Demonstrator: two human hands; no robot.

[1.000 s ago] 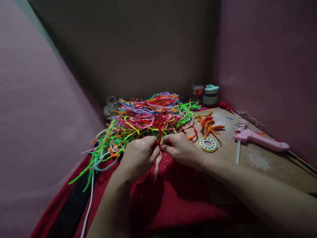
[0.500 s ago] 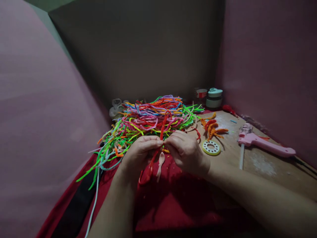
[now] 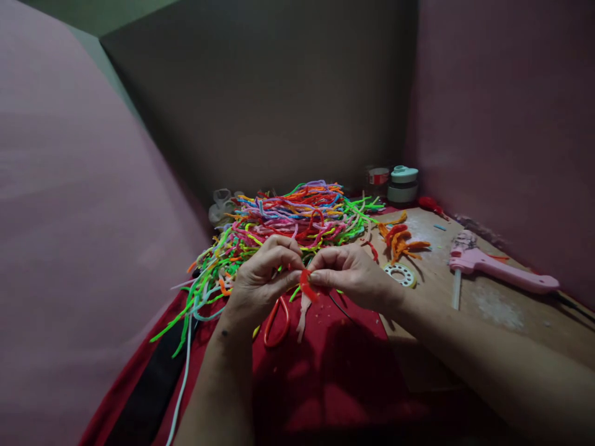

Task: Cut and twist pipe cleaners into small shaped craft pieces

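Observation:
Both hands meet over the red cloth [image 3: 334, 384], just in front of a heap of colourful fuzzy stems [image 3: 297, 217]. Between their fingertips is a short, curved red fuzzy piece [image 3: 307, 286]. My left hand [image 3: 267, 272] pinches it from the left, and my right hand [image 3: 346, 272] pinches its upper right side. Below my left hand lies a red loop-shaped handle [image 3: 277, 323]. A pale pink fuzzy piece [image 3: 303, 317] hangs or lies under the red one; which, I cannot tell.
On the brown board [image 3: 493, 310] at right are a pink glue gun [image 3: 506, 267], a white ring with holes [image 3: 400, 274] and orange fuzzy pieces [image 3: 400, 243]. Behind stand a mint-lidded container [image 3: 402, 184] and a jar [image 3: 377, 177]. A white cord [image 3: 186, 371] runs at left.
The long red stem no longer stands up between my hands; a short curved red piece shows at the fingertips. My left hand has turned and its fingers have risen. The red handle shows more clearly.

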